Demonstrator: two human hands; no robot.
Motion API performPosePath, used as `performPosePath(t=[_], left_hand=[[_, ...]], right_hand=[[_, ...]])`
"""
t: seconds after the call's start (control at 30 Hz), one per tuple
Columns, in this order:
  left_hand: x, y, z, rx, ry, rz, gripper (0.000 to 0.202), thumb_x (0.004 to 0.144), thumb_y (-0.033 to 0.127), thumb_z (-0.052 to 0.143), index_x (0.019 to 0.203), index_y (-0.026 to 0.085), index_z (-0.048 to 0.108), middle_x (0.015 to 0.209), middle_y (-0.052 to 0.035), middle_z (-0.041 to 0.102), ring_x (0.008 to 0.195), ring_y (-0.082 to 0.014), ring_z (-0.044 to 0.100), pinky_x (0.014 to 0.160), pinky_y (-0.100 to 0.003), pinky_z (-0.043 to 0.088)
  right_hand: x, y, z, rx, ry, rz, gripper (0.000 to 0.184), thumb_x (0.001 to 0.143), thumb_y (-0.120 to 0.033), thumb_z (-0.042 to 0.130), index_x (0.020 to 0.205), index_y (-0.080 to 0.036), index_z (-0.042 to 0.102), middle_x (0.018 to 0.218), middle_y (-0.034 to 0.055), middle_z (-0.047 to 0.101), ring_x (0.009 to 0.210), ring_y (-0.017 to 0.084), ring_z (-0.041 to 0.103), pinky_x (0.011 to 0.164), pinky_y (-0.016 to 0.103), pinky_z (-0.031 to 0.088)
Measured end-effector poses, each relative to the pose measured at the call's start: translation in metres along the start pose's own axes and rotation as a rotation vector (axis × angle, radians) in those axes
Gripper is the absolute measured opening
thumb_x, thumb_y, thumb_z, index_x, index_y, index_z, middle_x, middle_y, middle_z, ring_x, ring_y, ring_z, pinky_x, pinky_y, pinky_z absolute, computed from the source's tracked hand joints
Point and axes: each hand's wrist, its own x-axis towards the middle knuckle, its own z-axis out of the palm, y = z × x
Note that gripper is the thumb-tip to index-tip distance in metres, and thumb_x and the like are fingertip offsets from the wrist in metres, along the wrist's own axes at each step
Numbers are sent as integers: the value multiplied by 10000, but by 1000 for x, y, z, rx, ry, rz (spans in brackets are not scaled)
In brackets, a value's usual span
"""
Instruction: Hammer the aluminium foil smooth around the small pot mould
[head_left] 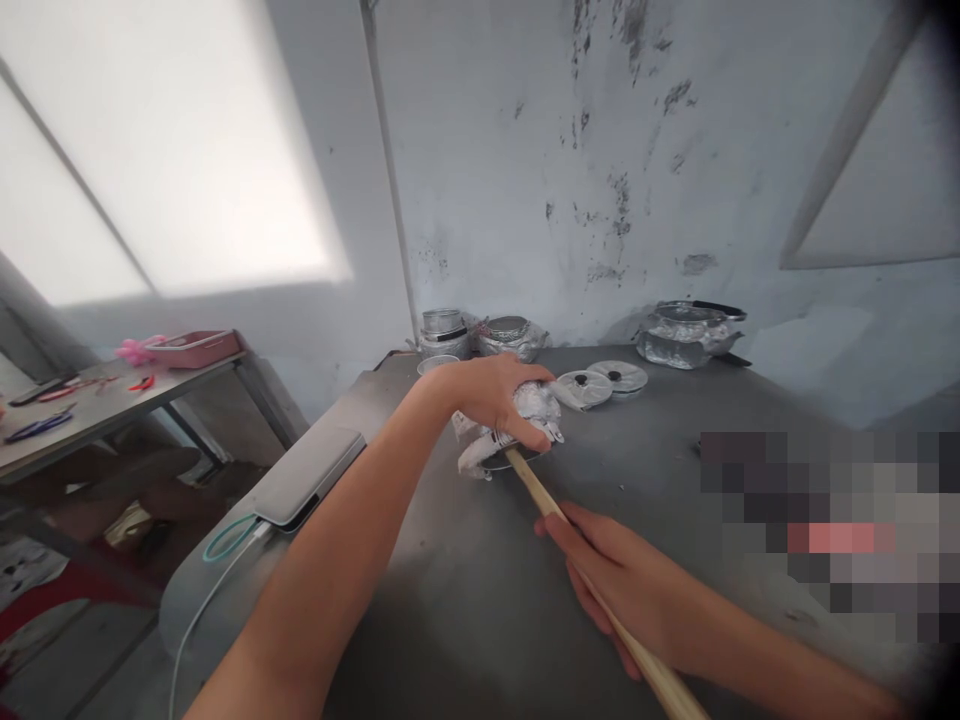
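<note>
My left hand (499, 395) grips a crumpled silvery-white bundle (538, 402) from above. Its thumb lies along the near side, and the palm covers part of the bundle. Under the bundle's near edge shows a dark, flat, rounded surface (510, 460); what it belongs to is unclear. My right hand (611, 565) is closed around a long wooden stick (541, 492). The stick slants from the lower right up to the bundle, its far end meeting the dark surface just below my left hand.
Behind are stacked metal pots (442, 335), a foil-wrapped pot (512, 338), two round lids with black knobs (616, 378) and another foil-wrapped pan (682, 335). On the left lie a power bank (311, 478) with a cable, and a side table with a pink basket (195, 348) and pliers (39, 425).
</note>
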Motion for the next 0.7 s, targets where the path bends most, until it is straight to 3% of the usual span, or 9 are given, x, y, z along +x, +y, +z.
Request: performPosePath(t=[0.3,0.5,0.7], left_hand=[[4,-3,1,-11,8,17,1031,632,789,641,1518,386,299,1545,-70,328,1280,-379,445,972,-469,449],[9,-1,5,-31,27,6,1043,604,871,593,1497,393,346,1547,-68,338,1288,-408,437,955,-492,454],[15,7,17,-34,291,77,693,738,776,563,1266,331,626,1176,-31,653,1050,-306,606,860,-385,482]], right_hand=[[6,-2,-4,62,-68,12,304,1002,-495,345,994,-222,479,539,-83,502,309,90,466,306,200,427],[13,-16,-8,166,-78,-39,264,959,-409,454,786,-211,441,601,-65,525,350,84,517,351,207,431],[22,-32,-7,144,-12,-41,273,966,-398,438,763,-216,423,568,-76,481,350,71,450,372,218,446]])
